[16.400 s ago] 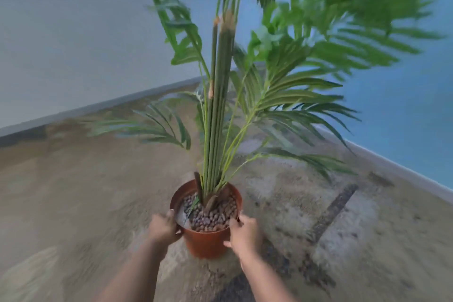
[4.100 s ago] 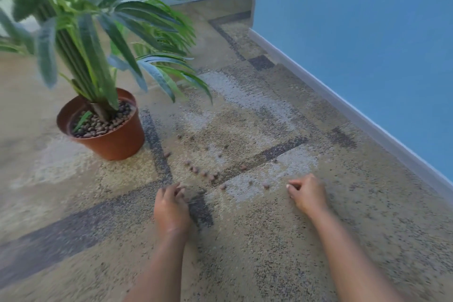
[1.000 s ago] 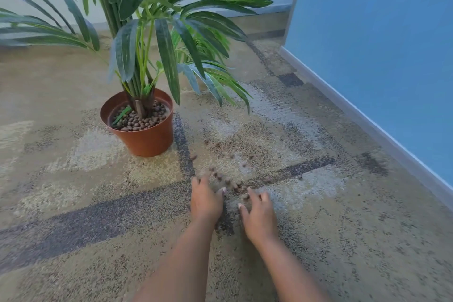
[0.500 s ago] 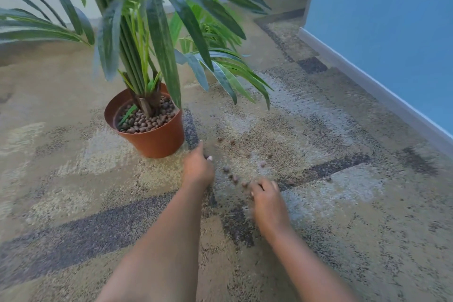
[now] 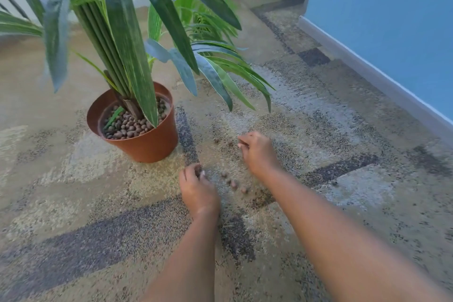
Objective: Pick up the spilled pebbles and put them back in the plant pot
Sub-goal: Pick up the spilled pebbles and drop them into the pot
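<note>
Head view is all I have: both bare forearms reach down to a patterned carpet [image 5: 73, 191], with a blue wall [image 5: 392, 19] and pale skirting [image 5: 367, 73] running along the right. The terracotta plant pot [image 5: 147, 147] stands upright at left, its palm [image 5: 127, 39] fronds drooping over the carpet between me and the far corner, one leaf covering part of the pot's pebble fill. The spilled pebbles [image 5: 232, 182] lie loose on the carpet to the right of the pot, a short string of them between my hands and a couple more just beyond the right hand's fingertips. My left hand [image 5: 198, 193] rests on the carpet with fingers curled inward; I cannot tell whether its grip has closed on a pebble. My right hand [image 5: 257, 152] is also curled, fingers bent down toward the carpet, palm hidden, so its grip is equally unclear. Motion blur softens both hands.
</note>
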Available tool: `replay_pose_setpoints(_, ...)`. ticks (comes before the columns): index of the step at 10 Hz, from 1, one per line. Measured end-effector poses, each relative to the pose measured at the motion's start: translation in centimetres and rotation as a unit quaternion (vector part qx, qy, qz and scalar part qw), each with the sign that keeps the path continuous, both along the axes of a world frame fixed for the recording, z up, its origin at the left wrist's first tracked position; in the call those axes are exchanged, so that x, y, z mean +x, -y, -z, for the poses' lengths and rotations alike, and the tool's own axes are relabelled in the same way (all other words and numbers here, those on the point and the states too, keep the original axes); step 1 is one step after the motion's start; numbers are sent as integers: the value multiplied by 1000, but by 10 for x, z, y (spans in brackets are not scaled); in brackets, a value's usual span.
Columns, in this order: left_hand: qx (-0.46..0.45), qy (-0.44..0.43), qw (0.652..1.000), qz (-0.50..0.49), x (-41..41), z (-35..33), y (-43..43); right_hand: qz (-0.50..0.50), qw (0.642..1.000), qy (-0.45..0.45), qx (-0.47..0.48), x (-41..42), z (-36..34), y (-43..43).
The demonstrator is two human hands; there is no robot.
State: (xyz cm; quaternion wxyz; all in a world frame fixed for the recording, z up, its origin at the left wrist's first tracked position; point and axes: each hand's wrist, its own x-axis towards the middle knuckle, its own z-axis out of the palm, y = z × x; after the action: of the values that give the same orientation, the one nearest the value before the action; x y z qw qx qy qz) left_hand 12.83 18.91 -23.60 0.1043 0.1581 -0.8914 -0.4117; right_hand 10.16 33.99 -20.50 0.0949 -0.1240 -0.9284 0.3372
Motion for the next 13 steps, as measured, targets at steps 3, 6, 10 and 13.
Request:
replay_pose_setpoints(3, 56, -65, 996, -37, -4, 6, 1, -60, 991, 74, 92, -51, 11, 21)
replay_pose_setpoints(6, 62, -80, 994, -40, -5, 11, 0, -84, 991, 102, 11, -71, 2, 49)
replay_pose_setpoints(10, 41, -84, 995, -30, -5, 12, 5, -96, 976, 185, 57, -92, -5, 49)
replay_pose_setpoints(13, 17, -87, 996, -28, -7, 13, 6, -103, 960, 228, 126, -110, 11, 30)
